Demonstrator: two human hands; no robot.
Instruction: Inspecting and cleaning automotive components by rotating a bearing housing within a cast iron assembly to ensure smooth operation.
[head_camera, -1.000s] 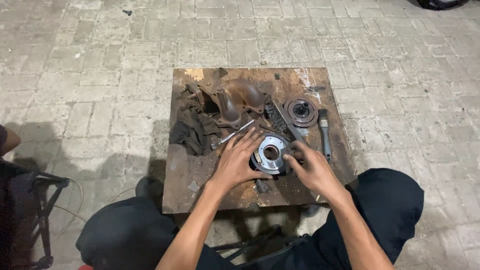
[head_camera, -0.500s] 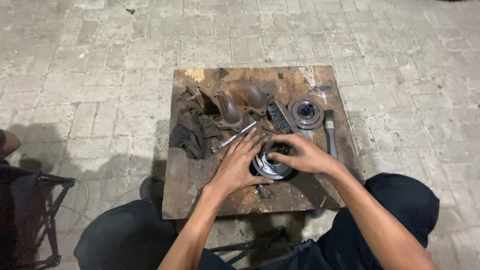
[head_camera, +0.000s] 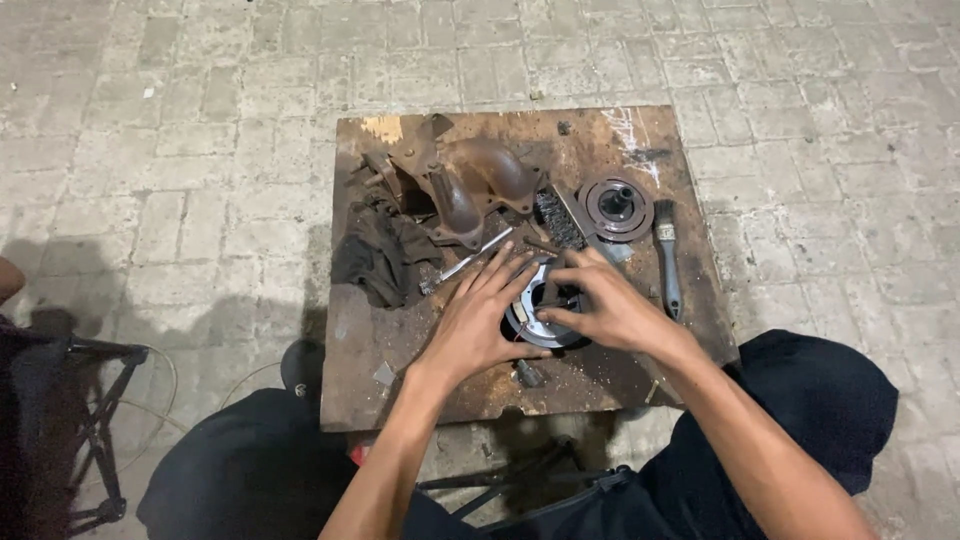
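Observation:
A round silvery metal disc part (head_camera: 535, 325) with a dark centre lies on the worn wooden board (head_camera: 620, 385). My left hand (head_camera: 480, 318) rests flat on its left side, fingers spread and pressing down. My right hand (head_camera: 600, 305) lies over its right side, fingertips curled onto the hub at the centre. Most of the disc is hidden under both hands.
On the board's far half lie a rusty pipe elbow casting (head_camera: 470, 185), a second round pulley-like part (head_camera: 615, 207), a wire brush (head_camera: 558, 218), a paintbrush (head_camera: 668, 260), a metal rod (head_camera: 465, 262) and a dark rag (head_camera: 378, 255). Brick paving surrounds the board. A black metal stand (head_camera: 95, 430) is at left.
My right hand has shifted from the disc's right edge onto its centre. The left hand stays pressed on the disc. The view has drifted a little.

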